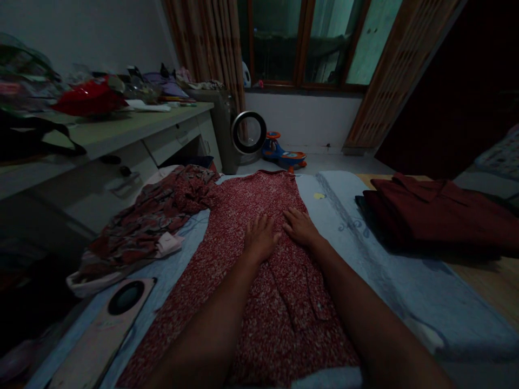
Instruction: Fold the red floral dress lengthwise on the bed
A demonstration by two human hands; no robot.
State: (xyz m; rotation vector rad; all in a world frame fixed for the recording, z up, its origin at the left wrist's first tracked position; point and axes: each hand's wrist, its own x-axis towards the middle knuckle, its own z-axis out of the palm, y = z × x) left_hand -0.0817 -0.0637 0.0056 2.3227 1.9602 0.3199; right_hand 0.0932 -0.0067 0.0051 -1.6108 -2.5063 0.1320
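Note:
A red garment with a white speckle (231,237), perhaps a dress, lies spread out over a light blue blanket (344,216). One sleeve appears folded across its body on the right side. My left hand (260,236) rests flat on the middle of the cloth with its fingers spread. Beside it, my right hand (300,227) also lies flat on the fabric, near the garment's right edge. Neither hand grips anything. My forearms hide parts of the lower garment.
Left of the garment are a heap of patterned clothing (162,216) and a phone (109,329). A stack of dark red folded clothes (441,216) sits at the right. Beyond stand a cluttered desk (141,129), a washing machine with its door open (248,133) and a blue-orange ride-on toy (281,154).

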